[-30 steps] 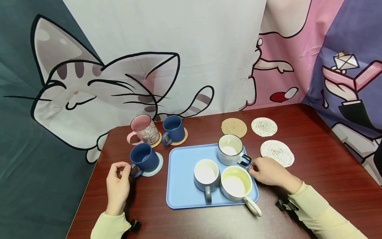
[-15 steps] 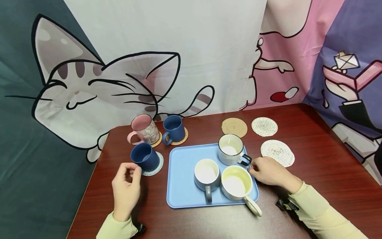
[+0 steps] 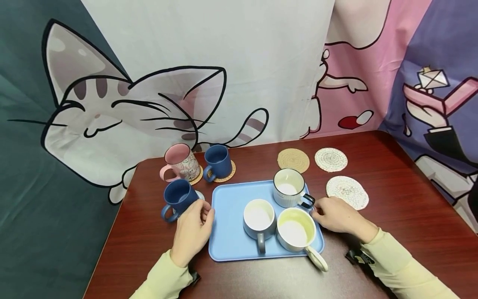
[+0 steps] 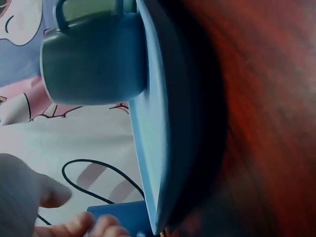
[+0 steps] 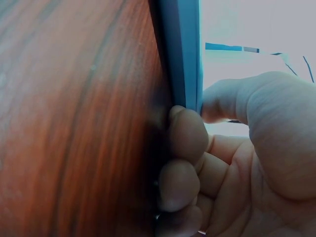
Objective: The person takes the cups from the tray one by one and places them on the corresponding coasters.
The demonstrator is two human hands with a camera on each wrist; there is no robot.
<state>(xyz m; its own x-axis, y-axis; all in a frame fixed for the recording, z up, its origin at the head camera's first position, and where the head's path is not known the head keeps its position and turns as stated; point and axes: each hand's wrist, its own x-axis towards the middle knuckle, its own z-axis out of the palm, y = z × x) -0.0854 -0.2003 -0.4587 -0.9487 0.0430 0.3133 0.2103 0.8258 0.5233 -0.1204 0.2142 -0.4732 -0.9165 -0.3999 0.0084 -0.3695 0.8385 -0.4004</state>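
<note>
In the head view, my left hand (image 3: 192,234) is beside the left edge of a light blue tray (image 3: 228,220). Its thumb and fingers (image 4: 79,224) are loosely bent with a gap between them, apart from the tray rim in the left wrist view. On the opposite side, my right hand (image 3: 340,216) pinches the tray's right edge, thumb above and fingertips (image 5: 187,136) below. The tray bears a grey mug (image 3: 257,228), a cream mug with a yellowish inside (image 3: 291,245) and a ribbed white mug (image 3: 284,197) with a black rim. The cream mug's handle juts past the front edge.
Left of the tray stand a blue mug (image 3: 183,199), a pink patterned mug (image 3: 188,166) and another blue mug (image 3: 220,164), each on a coaster. Right and behind lie a tan coaster (image 3: 293,160), a white coaster (image 3: 330,159) and a lacy white coaster (image 3: 347,192).
My left hand has moved right, away from the front blue mug's handle, to the tray's left side. The right hand has stayed at the tray's right edge. The mugs have not moved.
</note>
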